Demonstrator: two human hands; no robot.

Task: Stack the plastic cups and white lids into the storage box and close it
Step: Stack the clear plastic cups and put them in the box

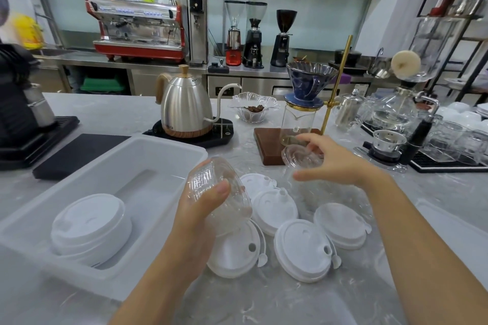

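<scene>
Cup nesting is being carried out: one clear cup (219, 190) is being gripped by the left hand (203, 208), another cup (301, 157) is being pinched by the right hand (335, 158), and alignment is being called for next.

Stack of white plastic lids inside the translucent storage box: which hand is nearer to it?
Left. The left hand, holding a clear plastic cup, hovers just right of the stack of white plastic lids. The right hand, gripping another clear cup, is farther right.
</scene>
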